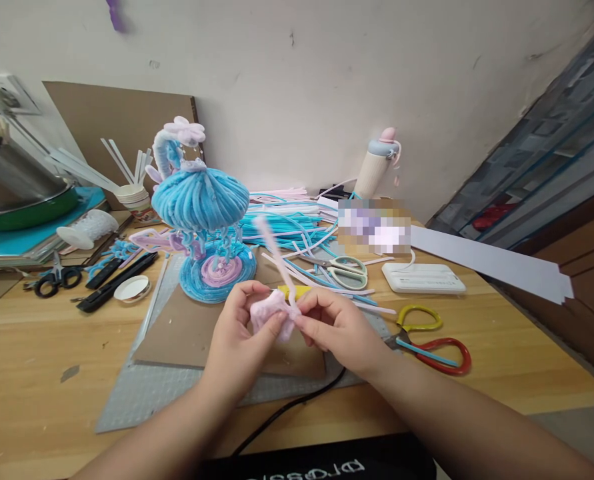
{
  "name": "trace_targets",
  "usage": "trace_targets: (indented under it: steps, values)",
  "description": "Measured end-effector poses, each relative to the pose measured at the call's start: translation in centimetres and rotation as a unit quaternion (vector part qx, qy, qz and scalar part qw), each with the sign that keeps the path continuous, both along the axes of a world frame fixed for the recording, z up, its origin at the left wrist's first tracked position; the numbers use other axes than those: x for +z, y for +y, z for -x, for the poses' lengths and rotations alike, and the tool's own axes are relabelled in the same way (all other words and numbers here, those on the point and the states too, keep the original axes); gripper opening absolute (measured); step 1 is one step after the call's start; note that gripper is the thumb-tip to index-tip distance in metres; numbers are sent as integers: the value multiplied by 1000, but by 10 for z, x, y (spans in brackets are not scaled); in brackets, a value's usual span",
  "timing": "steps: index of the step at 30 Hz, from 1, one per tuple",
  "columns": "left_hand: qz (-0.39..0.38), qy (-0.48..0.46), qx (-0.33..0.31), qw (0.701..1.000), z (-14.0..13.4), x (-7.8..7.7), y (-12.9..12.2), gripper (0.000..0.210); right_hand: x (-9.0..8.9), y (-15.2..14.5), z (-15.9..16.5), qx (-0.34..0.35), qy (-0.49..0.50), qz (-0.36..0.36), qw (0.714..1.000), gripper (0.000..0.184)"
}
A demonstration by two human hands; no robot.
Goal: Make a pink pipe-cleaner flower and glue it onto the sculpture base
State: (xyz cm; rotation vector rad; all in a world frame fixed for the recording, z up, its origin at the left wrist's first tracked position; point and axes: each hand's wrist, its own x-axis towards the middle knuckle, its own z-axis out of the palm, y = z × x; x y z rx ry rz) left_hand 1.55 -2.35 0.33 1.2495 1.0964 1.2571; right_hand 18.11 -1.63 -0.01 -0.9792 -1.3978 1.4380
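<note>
Between my two hands is a pale pink fuzzy pipe-cleaner flower (267,308), with one loose stem (277,257) sticking up and to the left from it. My left hand (241,330) holds the flower's left side between thumb and fingers. With thumb and forefinger, my right hand (329,327) pinches the right side where the stem begins. Behind my left hand stands a blue pipe-cleaner lamp-like piece (201,200) with a pink flower on top and a round coiled blue and pink base (189,283). Under my hands lie a brown board (191,333) and a grey cutting mat (121,400).
Red-and-yellow-handled scissors (434,357) lie right of my right hand, near a white power bank (424,278). Pale-green-handled scissors (347,273) rest by blue and pink pipe cleaners (287,230). Black scissors (57,277) and a paper cup (137,203) are at left. A black cable (287,408) crosses the front.
</note>
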Motion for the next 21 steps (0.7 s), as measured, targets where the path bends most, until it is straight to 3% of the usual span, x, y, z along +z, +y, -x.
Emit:
trace_targets:
  steps: [3,10,15,21]
  values:
    - [53,-41,-23,997,2,3,4,30,-1,1,1,34,16,60,998,30]
    - [121,-59,-86,987,3,2,6,31,-3,4,-1,88,20,93,992,36]
    - [52,-42,-22,998,1,4,5,47,-4,3,0,87,22,107,990,34]
    - [-11,77,-22,997,5,0,7,15,-2,3,0,89,20,110,990,33]
